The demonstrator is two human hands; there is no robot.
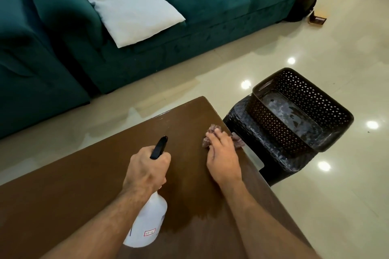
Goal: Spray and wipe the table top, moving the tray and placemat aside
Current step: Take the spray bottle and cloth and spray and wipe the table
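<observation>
The left hand has its grip curled round the neck of a white translucent plastic spray bottle with a black trigger head, the nozzle pointing across the brown polished wooden table. The right hand lies with fingers straight, pressing a crumpled pinkish-brown cloth flat onto the table near its far right corner, just beside the edge.

The step in hand looks like wiping that corner. To do it well, the palm should keep even pressure on the cloth and draw it in overlapping passes from the corner back toward the damp middle, so no liquid is pushed over the edge. The bottle is best held clear of the wiped path, nozzle away from the cloth hand, with a light mist only where the wood looks dry.

The table top is dark, glossy and bare, with a darker patch near its middle that is probably wet spray, though it could partly be shadow. No placemat shows in view. A black perforated plastic basket tray rests off the table on a dark woven stool just beside the corner. A teal velvet sofa with a white pillow stands beyond.
</observation>
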